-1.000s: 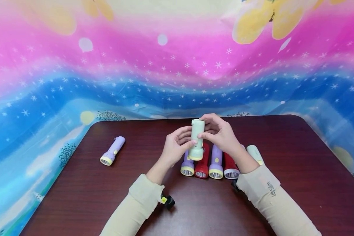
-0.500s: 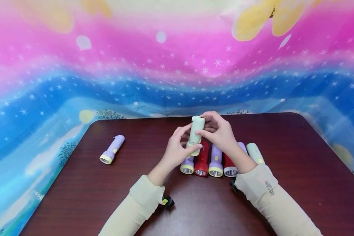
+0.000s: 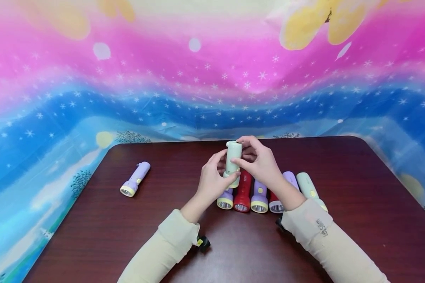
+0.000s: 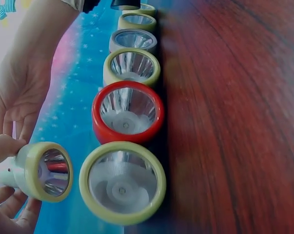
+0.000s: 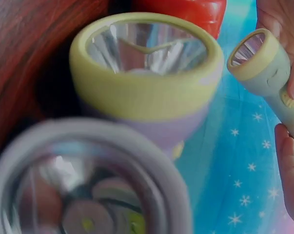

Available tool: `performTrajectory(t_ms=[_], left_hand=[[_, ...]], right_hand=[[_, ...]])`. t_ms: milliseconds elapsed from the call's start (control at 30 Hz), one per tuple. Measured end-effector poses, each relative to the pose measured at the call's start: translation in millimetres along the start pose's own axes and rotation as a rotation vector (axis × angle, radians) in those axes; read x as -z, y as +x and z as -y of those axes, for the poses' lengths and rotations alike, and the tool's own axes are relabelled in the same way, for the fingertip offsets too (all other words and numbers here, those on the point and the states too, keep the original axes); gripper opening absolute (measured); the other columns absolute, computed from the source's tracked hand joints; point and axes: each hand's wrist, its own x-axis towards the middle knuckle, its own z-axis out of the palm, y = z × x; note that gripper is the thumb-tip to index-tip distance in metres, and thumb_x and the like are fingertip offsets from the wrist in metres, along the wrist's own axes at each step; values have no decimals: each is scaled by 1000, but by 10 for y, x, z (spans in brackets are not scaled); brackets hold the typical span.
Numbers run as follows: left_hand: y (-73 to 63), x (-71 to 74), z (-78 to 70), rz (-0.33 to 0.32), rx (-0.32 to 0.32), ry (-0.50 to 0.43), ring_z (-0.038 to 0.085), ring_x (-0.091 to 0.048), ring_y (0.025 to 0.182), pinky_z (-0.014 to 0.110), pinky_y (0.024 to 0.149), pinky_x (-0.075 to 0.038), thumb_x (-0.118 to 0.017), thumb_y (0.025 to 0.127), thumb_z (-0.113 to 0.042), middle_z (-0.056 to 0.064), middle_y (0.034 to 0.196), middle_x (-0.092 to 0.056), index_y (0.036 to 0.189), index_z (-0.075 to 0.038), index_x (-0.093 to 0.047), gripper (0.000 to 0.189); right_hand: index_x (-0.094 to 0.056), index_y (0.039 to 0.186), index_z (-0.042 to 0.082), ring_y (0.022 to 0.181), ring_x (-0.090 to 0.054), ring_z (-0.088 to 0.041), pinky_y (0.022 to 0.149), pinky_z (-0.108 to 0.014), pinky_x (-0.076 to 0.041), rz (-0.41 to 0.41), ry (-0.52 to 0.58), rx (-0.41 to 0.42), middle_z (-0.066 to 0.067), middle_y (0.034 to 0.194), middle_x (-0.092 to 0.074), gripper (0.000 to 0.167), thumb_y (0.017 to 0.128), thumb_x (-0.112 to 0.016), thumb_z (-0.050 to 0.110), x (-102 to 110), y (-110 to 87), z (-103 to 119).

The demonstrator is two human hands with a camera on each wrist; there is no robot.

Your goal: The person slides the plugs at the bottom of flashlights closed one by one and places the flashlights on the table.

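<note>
Both hands hold a pale green flashlight (image 3: 234, 155) with its lens end down, raised above a row of flashlights. My left hand (image 3: 211, 179) grips it near the lens end, thumb across the front. My right hand (image 3: 263, 161) pinches the upper body between thumb and fingers. In the left wrist view, the held flashlight's lens (image 4: 55, 171) faces right, beside the row. The right wrist view shows its yellow switch (image 5: 288, 97) by a thumb. Under the hands lie a purple flashlight (image 3: 224, 201), a red flashlight (image 3: 243, 196) and another purple flashlight (image 3: 259, 198).
Further right in the row are a red flashlight with a pale rim (image 3: 277, 204), a purple flashlight (image 3: 290, 179) and a pale green flashlight (image 3: 307, 186). A lone purple flashlight (image 3: 136, 179) lies at the left of the dark wooden table (image 3: 102, 232). A patterned cloth (image 3: 198, 90) hangs behind.
The held flashlight has shifted slightly left, together with my right hand. My left thumb has slid lower across its lens end. The flashlights on the table stay put.
</note>
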Motion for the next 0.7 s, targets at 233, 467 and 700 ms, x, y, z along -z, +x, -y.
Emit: performTrajectory(t_ms=[233, 467, 700], left_hand=[[-18, 136, 19, -1, -38, -60, 26, -70, 98, 35, 86, -60, -81, 81, -12, 15, 114, -68, 136, -5, -52, 62], [-42, 308, 89, -20, -9, -72, 26, -71, 99, 36, 86, -60, -81, 81, -10, 15, 117, -69, 137, -7, -51, 64], [-79, 433, 189, 10, 67, -113, 30, -69, 101, 40, 87, -60, -81, 81, -8, 17, 120, -68, 139, -7, -50, 66]], right_hand=[[-55, 133, 10, 108, -68, -29, 96, -45, -55, 95, -19, 42, -16, 120, -66, 47, 90, -73, 10, 166, -13, 16], [-54, 139, 17, 130, -56, -27, 108, -53, -45, 166, -164, 15, -6, 139, -60, 51, 92, -72, 24, 439, -125, -108], [-45, 149, 25, 143, -40, -34, 108, -64, -39, 261, -266, -38, -8, 153, -46, 61, 93, -71, 29, 696, -305, -322]])
